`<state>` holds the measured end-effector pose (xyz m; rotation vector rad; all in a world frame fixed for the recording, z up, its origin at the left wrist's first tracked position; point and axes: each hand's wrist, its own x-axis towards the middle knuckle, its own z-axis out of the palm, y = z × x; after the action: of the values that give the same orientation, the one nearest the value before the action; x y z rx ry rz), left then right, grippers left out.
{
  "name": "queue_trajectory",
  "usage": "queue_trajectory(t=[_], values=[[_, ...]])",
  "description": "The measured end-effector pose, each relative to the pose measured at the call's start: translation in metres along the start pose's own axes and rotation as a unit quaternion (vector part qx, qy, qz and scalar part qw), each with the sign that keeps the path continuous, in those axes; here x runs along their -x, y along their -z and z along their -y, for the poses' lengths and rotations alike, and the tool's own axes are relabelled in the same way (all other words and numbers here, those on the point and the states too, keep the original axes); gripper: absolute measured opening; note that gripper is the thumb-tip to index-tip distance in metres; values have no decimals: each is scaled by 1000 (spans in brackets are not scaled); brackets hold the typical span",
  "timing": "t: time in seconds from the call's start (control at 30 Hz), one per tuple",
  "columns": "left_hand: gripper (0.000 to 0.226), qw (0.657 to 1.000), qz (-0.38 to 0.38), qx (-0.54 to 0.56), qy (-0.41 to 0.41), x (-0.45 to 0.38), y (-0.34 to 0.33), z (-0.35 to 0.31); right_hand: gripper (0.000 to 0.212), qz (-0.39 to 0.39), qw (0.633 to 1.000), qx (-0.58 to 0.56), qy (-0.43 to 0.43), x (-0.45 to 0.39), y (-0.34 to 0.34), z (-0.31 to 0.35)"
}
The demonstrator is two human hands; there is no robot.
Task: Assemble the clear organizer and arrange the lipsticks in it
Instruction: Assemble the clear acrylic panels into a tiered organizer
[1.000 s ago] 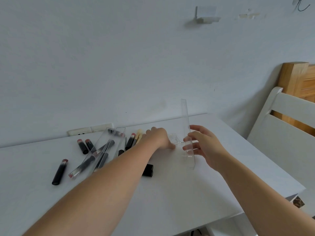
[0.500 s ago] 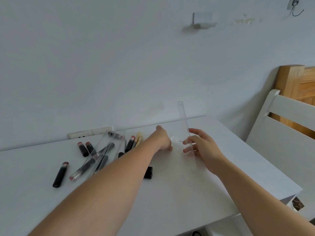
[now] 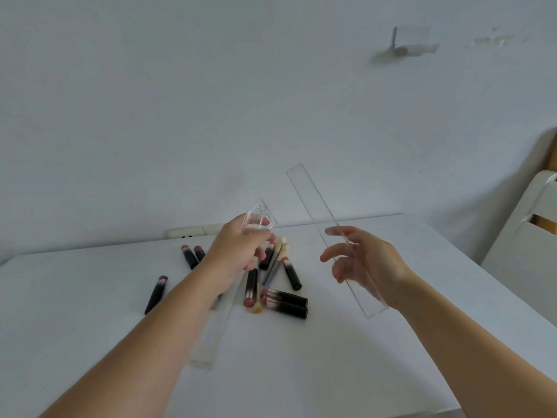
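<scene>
My right hand [image 3: 364, 260] holds a long clear acrylic strip [image 3: 310, 200] tilted up above the white table [image 3: 331, 357], its top end leaning left. My left hand [image 3: 238, 251] is raised and grips a small clear acrylic piece [image 3: 259, 220]. Several black lipsticks [image 3: 286, 303] with pink tips lie scattered below and between my hands, one [image 3: 155, 294] off to the left. Another long clear panel [image 3: 211, 336] lies flat on the table, partly under my left forearm.
A white power strip [image 3: 196, 230] runs along the wall at the table's back edge. A white chair [image 3: 524, 224] stands to the right with a wooden headboard behind it. A small wall hook [image 3: 404, 45] is high up.
Both hands lifted off the table and moved apart. The long strip left the tabletop and tilted left in my right hand; my left hand raised the small clear piece. The camera view shifted left.
</scene>
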<state>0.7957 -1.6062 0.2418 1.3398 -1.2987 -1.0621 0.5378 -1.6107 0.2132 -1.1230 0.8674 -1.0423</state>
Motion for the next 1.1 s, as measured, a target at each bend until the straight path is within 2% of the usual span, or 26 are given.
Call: queue_trajectory(t=[0.1, 0.2, 0.3, 0.4, 0.53, 0.67, 0.87, 1.0, 1.1], values=[[39, 997, -21, 69, 29, 10, 33, 6, 37, 47, 997, 67, -11, -4, -25, 4], [53, 986, -65, 142, 59, 15, 62, 13, 22, 106, 985, 138, -2, -6, -46, 5], [51, 980, -88, 167, 66, 20, 83, 21, 18, 158, 965, 208, -23, -7, -63, 5], [43, 981, -101, 158, 56, 23, 96, 27, 20, 178, 943, 278, -46, -14, -74, 5], [36, 986, -98, 126, 43, 25, 105, 33, 22, 185, 919, 346, -35, -31, -77, 4], [48, 989, -90, 111, 46, 25, 107, 37, 24, 181, 893, 412, -8, -48, -78, -1], [60, 992, -100, 63, 38, 24, 111, 39, 26, 134, 905, 400, 60, -52, -71, -12], [52, 996, -74, 37, 17, 24, 110, 40, 23, 108, 892, 427, 96, -48, -70, -14], [60, 997, -79, 12, 14, 26, 109, 40, 24, 99, 878, 457, 105, -45, -72, -15]])
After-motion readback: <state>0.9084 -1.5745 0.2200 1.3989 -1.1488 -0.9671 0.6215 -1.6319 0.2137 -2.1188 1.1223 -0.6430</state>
